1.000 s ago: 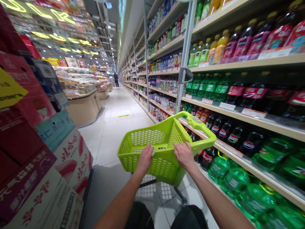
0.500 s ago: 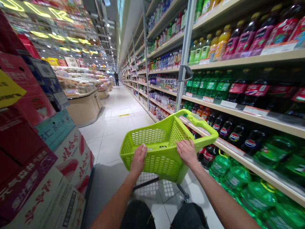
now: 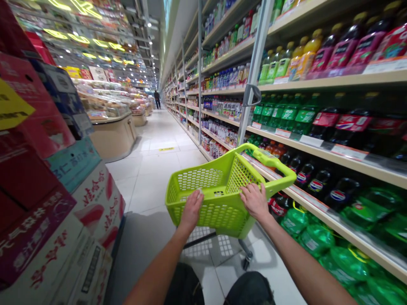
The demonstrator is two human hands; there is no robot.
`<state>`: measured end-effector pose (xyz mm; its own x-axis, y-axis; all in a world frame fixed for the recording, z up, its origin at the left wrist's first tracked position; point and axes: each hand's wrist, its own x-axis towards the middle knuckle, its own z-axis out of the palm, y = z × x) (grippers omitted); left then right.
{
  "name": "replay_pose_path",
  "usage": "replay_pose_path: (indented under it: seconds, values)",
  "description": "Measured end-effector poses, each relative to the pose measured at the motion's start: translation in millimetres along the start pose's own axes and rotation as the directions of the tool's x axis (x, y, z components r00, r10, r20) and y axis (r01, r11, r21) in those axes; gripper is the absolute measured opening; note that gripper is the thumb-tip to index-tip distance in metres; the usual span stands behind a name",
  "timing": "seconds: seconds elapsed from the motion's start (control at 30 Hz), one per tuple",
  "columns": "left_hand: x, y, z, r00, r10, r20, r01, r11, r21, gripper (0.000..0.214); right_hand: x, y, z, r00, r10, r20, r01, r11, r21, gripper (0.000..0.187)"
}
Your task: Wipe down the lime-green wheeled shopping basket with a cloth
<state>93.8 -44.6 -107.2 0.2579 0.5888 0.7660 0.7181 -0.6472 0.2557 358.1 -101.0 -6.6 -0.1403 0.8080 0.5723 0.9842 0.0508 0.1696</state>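
A lime-green plastic shopping cart (image 3: pixel 206 214) stands in front of me, its basket turned sideways with the looped handle (image 3: pixel 282 173) toward the shelves. My left hand (image 3: pixel 192 208) is closed over the near rim, around the middle of the basket's side. Farther right on that rim, close to the handle end, my right hand (image 3: pixel 255 201) grips with its fingers over the edge. The inside floor of the basket shows through between my hands. Below it are a dark metal frame and a caster (image 3: pixel 247 259) on the tiles.
Shelves of drink bottles (image 3: pixel 299 112) run along the right, with large green bottles (image 3: pixel 318 239) low beside the cart. Stacked cartons (image 3: pixel 98 203) rise close on my left. Beyond are a rounded display counter (image 3: pixel 112 137) and a distant person (image 3: pixel 157 99) in the aisle (image 3: pixel 152 165).
The cart and most of the surroundings sit slightly farther right in the picture. Both hands keep their places on the near rim.
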Motion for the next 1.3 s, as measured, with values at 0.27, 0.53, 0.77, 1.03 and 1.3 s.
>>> replay_pose_path:
  seconds: [0.27,0.53,0.77,1.03,1.3]
  values:
    - [-22.2,-43.3,-34.7,0.967,-0.220,-0.132,0.235,0.966,0.108,0.049,-0.9,-20.5,4.2,0.994,0.094,-0.059,-0.093,0.995,0.028,0.027]
    - [14.4,28.8,11.8,0.999,0.043,0.017,-0.044,0.997,0.070,0.048,-7.9,-25.5,3.8,0.997,0.043,-0.061,-0.041,0.998,0.048,0.031]
    - [-3.5,-12.4,-18.4,0.984,-0.178,-0.028,0.180,0.967,0.183,0.044,-10.3,-36.8,6.5,0.991,0.101,-0.093,-0.092,0.991,0.101,0.033]
    - [31.9,65.9,24.7,0.995,0.055,0.085,-0.058,0.998,0.038,0.045,-12.5,-22.2,-2.7,0.996,-0.009,-0.085,0.018,0.995,0.100,0.037]
    - [28.3,49.1,7.5,0.995,-0.094,0.043,0.092,0.995,0.044,0.044,-18.4,3.0,-8.3,0.978,0.146,-0.150,-0.135,0.988,0.075,0.039]
